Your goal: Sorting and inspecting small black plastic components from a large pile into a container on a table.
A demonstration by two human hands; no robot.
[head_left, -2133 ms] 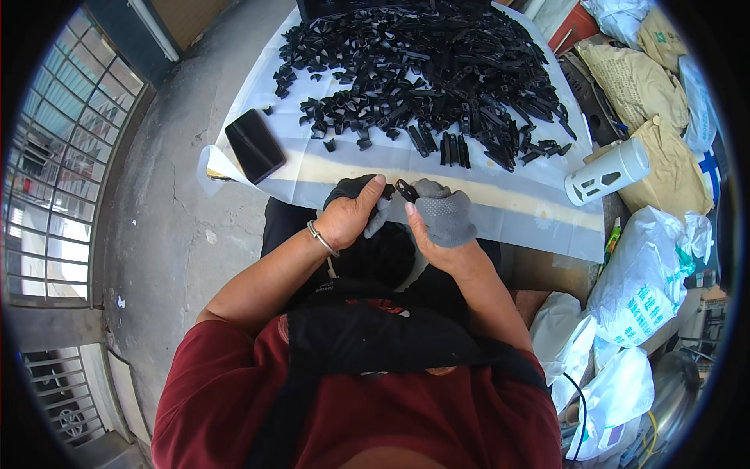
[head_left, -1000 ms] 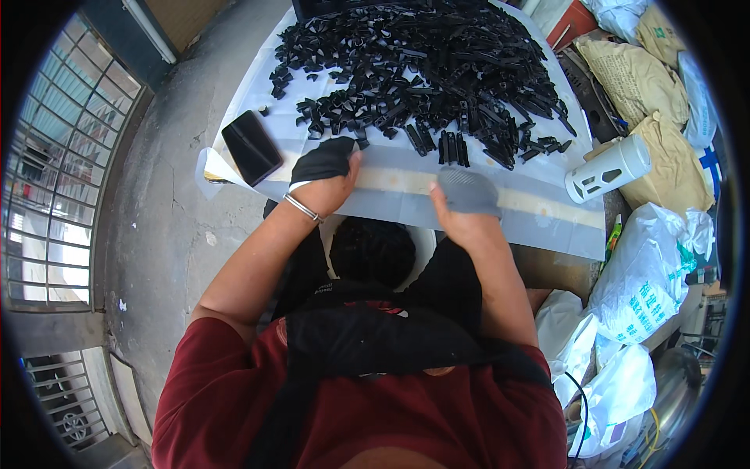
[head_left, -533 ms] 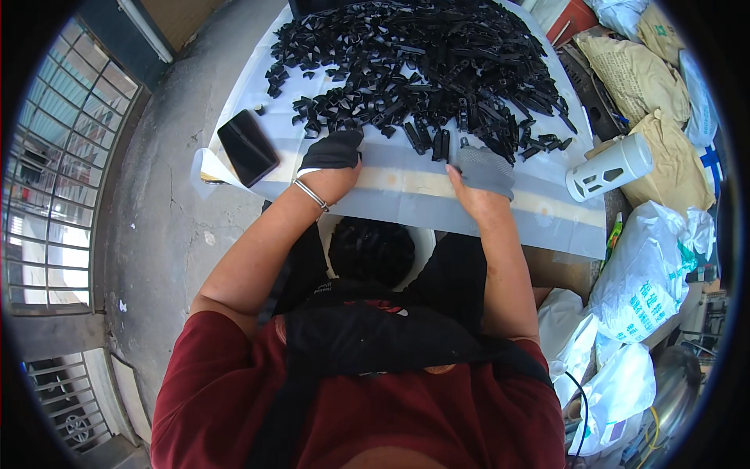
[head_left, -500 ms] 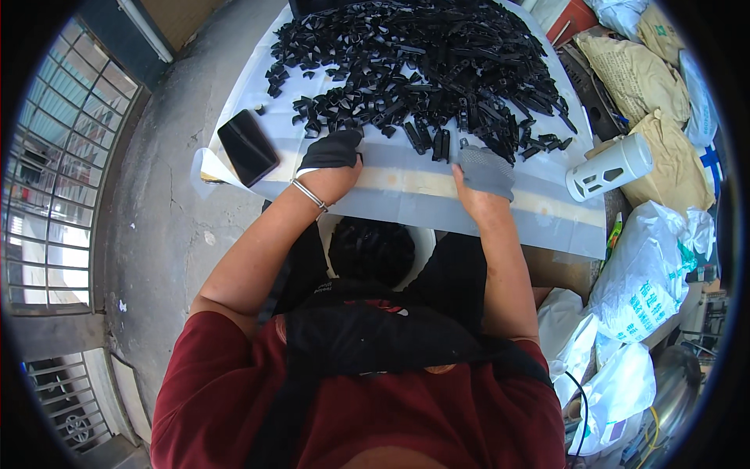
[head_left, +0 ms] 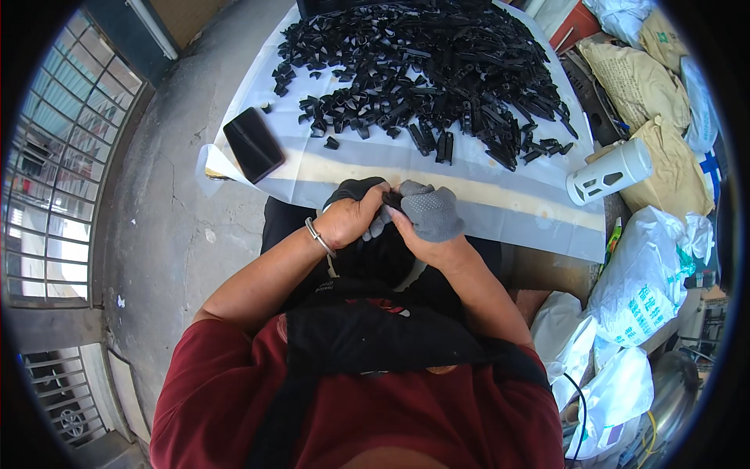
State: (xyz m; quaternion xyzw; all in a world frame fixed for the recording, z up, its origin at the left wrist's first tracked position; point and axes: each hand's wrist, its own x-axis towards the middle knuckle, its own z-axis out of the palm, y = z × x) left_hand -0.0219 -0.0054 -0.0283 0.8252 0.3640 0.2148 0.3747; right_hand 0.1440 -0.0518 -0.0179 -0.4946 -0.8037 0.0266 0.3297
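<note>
My left hand [head_left: 358, 209] and my right hand [head_left: 430, 213], both in grey fingerless-looking gloves, meet just over the near edge of the table. Between their fingertips they hold a small black plastic piece [head_left: 393, 201]; its exact shape is mostly covered. Beyond them, a wide heap of black plastic pieces [head_left: 437, 74] spreads over the white table cover [head_left: 312, 168], short curved bits on the left and longer strips on the right. Below my hands, between my knees, a pale bucket holding black pieces [head_left: 383, 266] shows only in part.
A dark smartphone [head_left: 254, 145] lies at the table's left edge. At the right edge a white slotted cylinder [head_left: 609, 171] lies on its side. Stuffed sacks [head_left: 637, 273] crowd the floor to the right. A barred gate [head_left: 58, 164] stands at the left.
Both hands have drawn back from the heap's near edge and come together over the bucket, a small black piece now between them.
</note>
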